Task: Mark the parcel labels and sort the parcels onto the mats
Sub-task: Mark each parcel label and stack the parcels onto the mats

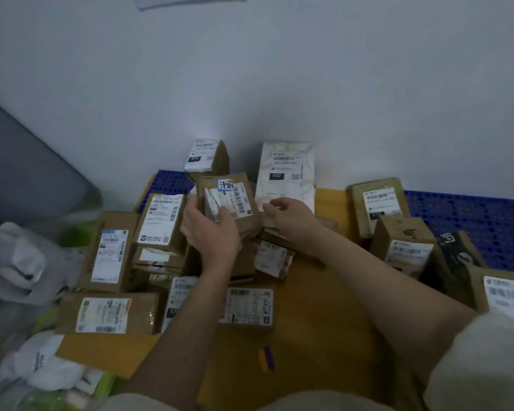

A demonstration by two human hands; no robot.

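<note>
So from my feed I'm looking down at a corner: plain white wall [250, 69], a grey panel [18, 173] leaning on the left. Down low there's a blue mat [472, 215] with a grid of holes, running along the wall, and flat cardboard [309, 336] laid over it as the surface. Brown parcels sit all over it, most label-up, with white poly bags [21, 262] heaped at the left edge.

My left hand [211, 229] is grasping a small brown box [235, 203], fingers curled round its left side and thumb across the label. The box is tilted up toward me, right in the middle of the pile, and there's blue handwriting on a white patch at the top of the label. My right hand [288, 215] is just right of the box, fingers loosely curled, holding nothing; can't tell if it touches the box edge. Behind it a white parcel [285, 173] marked 032 leans against the wall.
</note>
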